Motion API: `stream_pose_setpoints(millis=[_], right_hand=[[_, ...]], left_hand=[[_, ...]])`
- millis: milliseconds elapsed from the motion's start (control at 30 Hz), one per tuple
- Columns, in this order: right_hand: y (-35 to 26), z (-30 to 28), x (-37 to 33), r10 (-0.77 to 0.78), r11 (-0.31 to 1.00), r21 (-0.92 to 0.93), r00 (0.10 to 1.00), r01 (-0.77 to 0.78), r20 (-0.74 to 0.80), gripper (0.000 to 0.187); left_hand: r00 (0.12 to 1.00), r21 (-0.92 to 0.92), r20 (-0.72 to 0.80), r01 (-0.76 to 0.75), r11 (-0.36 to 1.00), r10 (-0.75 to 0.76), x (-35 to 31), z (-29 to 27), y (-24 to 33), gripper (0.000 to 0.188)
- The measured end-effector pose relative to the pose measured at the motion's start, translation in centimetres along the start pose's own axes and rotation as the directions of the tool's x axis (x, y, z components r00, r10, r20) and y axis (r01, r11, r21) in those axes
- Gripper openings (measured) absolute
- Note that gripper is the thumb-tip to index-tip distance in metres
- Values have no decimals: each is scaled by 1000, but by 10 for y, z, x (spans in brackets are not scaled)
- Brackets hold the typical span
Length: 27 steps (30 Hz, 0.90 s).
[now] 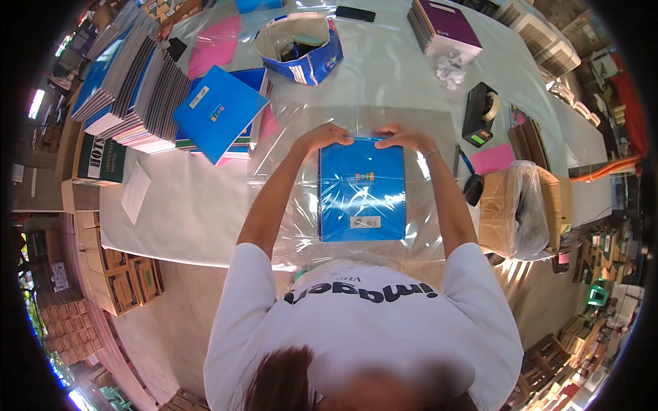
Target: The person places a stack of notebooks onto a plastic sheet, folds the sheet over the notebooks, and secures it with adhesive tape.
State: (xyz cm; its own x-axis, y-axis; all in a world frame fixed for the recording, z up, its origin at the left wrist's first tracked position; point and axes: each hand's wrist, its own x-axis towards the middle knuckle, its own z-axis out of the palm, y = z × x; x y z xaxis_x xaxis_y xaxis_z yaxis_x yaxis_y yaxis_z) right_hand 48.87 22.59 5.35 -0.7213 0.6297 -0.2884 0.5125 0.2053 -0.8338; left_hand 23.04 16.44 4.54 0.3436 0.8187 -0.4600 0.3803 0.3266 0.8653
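Note:
A blue spiral notebook [363,195] lies in front of me on a sheet of clear plastic film [295,226]. Bright wrinkled glare runs across the cover, so film appears to lie over it too. At the notebook's far left corner is my left hand [323,138], its fingers curled and the thumb on the edge. My right hand [409,140] is bent over the far right corner in the same way, thumb pressed to the edge. Both hands look closed on the notebook's far edge; how much film is caught with it is hard to see.
Stacked notebooks [130,89] stand at the left, beside another pile topped by a blue notebook [221,113]. A blue and white bag [301,51] sits beyond. To the right are a tape dispenser [479,115], crumpled plastic [450,71], purple notebooks [445,31] and a plastic-lined cardboard box [500,212].

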Motion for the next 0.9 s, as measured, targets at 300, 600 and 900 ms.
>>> stream_pose_setpoints(millis=[300,600,900], right_hand=[[6,18,-18,-200,979,-89,945,182,-260,33],[125,-97,-109,193,949,204,-69,-241,-979,27],[163,-157,-129,548,819,574,324,-18,-771,33]], left_hand=[[840,603,118,-484,634,529,4,0,24,21],[853,912,53,-254,323,520,-32,50,16,35],[821,734,-267,-168,659,506,-54,65,25,37]])
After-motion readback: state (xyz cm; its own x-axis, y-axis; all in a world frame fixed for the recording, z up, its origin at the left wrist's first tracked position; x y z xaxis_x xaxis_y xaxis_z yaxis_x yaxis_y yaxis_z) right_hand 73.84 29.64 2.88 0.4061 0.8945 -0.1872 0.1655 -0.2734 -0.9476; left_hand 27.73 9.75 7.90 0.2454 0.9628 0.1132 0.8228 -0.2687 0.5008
